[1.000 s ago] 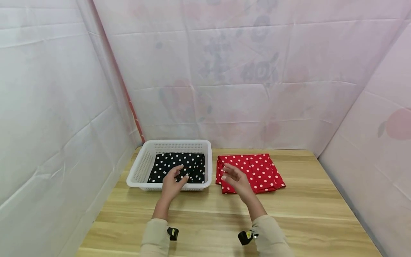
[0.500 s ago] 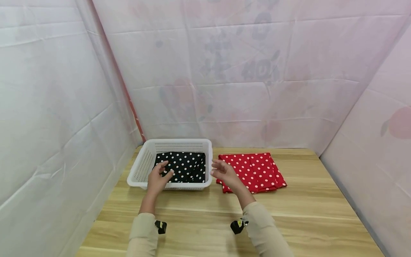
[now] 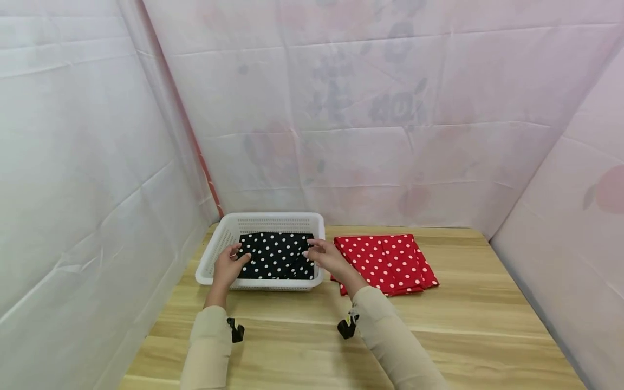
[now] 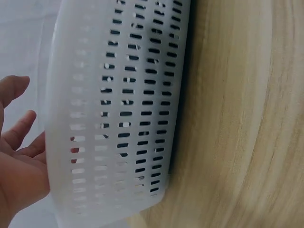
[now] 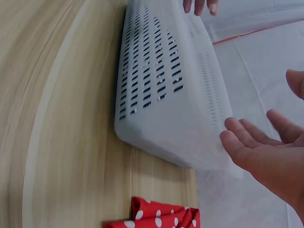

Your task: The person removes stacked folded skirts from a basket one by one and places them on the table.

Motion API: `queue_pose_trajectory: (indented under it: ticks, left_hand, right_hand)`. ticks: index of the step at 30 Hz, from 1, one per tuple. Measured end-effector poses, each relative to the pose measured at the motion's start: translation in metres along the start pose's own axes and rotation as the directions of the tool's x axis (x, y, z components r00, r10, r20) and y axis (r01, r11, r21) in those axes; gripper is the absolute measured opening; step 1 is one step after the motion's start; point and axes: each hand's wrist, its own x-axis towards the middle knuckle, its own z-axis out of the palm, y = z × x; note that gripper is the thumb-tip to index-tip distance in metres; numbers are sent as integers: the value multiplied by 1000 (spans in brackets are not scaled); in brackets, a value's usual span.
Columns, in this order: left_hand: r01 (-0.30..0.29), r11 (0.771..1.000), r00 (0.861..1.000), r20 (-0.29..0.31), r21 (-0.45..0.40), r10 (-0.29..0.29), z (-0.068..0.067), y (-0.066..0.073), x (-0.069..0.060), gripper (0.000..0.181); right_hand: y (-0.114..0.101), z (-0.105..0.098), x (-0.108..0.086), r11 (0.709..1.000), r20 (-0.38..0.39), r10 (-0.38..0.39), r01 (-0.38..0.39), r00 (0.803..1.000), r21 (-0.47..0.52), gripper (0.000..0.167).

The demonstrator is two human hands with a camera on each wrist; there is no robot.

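Observation:
A folded black cloth with white dots [image 3: 275, 253] lies inside a white plastic basket [image 3: 273, 215] at the left of the table. Over the basket's front left part is my left hand [image 3: 227, 267], fingers loosely bent and holding nothing. My right hand [image 3: 332, 260] hangs at the basket's right rim, thumb and fingers spread apart. In the right wrist view the fingertips of my right hand [image 5: 273, 154] are close by the rim; whether they touch it I cannot tell. The slotted basket wall [image 4: 128, 109] partly hides my left hand [image 4: 21, 166] in the left wrist view.
To the right of the basket, a folded red cloth with white dots [image 3: 387, 262] lies flat on the wooden table [image 3: 302, 346]. Pale printed sheets [image 3: 341, 124] hang behind the table and at both sides.
Both hands have shifted left and slightly forward. The left went from above the black cloth to the basket's left part, the right from above the red cloth to the basket's right rim.

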Motion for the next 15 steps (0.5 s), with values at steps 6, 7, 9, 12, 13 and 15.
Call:
queue_pose_trajectory:
  ticks: [6, 7, 9, 12, 13, 15]
  left_hand:
    - [88, 996, 996, 21, 27, -88, 2, -3, 12, 57]
    - [103, 994, 994, 28, 46, -105, 2, -4, 13, 58]
    - [132, 987, 990, 38, 90, -136, 0, -5, 15, 59]
    - [158, 974, 984, 52, 164, -168, -1, -7, 18, 60]
    - [169, 968, 982, 58, 184, -182, -1, -7, 19, 60]
    - [188, 962, 977, 62, 201, -204, 0, -8, 18, 59]
  right_hand:
    - [-6, 16, 9, 979, -27, 158, -153, 987, 132, 67]
    - [-6, 19, 10, 974, -40, 178, -170, 983, 150, 69]
    - [-7, 26, 12, 962, -63, 217, -202, 974, 184, 72]
    - [-8, 36, 13, 957, -84, 237, -218, 968, 191, 74]
    - [-3, 38, 17, 956, -90, 244, -225, 966, 186, 75]
    - [-1, 43, 16, 958, -94, 248, -230, 964, 172, 76]
